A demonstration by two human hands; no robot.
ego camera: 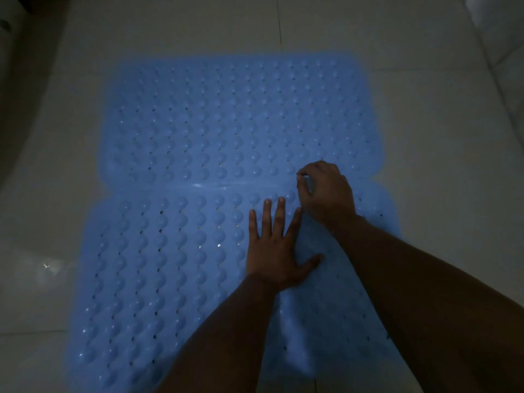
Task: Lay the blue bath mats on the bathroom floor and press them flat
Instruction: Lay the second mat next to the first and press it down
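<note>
Your two forearms reach in from the bottom edge over the near blue mat, which lies on the pale tiled floor with its bumps and small holes facing up. Your left hand lies flat on that mat, fingers straight and spread, thumb out to the side, pressing the surface down. Your right hand sits just beyond it at the seam where the near mat meets the far blue mat; its fingers are curled and seem to pinch the mat edge there, though the dim light hides exactly which edge they hold. Both mats lie end to end, touching along that seam. A pale rounded fixture stands at the left.
</note>
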